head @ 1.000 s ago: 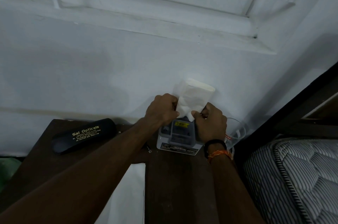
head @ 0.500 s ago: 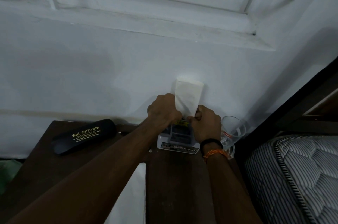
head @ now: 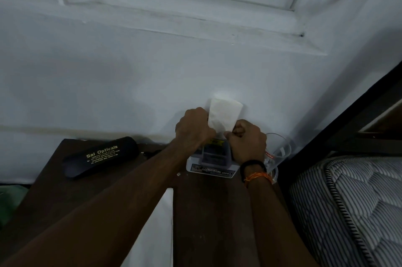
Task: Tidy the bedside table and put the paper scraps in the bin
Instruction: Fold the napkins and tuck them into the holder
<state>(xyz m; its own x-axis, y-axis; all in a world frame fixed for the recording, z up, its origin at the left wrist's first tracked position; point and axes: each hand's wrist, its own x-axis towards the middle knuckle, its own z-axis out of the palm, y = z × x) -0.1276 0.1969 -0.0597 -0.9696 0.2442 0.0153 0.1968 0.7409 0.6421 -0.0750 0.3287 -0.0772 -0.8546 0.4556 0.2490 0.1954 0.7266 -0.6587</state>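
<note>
Head view: the left hand (head: 193, 128) and right hand (head: 248, 143) meet at the far edge of the bedside table (head: 213, 212), both gripping one folded white paper (head: 224, 115) that stands upright against the wall, its long axis near vertical and leaning slightly to the right. The left hand's curled fingers close on the paper's left edge; the right hand pinches the lower right corner between thumb and curled fingers. The paper rises directly above and between the two fists, so neither hand is clearly the nearer. Beneath the hands sits a small grey box (head: 210, 163) marked "OPEL", its top partly hidden by them. A clear glass (head: 279, 151) stands just right of the right wrist, near the striped mattress (head: 352, 205); a black spectacle case (head: 101, 156) lies well apart to the left. No bin can be made out, so the paper's route to it cannot be judged; any swing rightward would likely pass close to the glass
</note>
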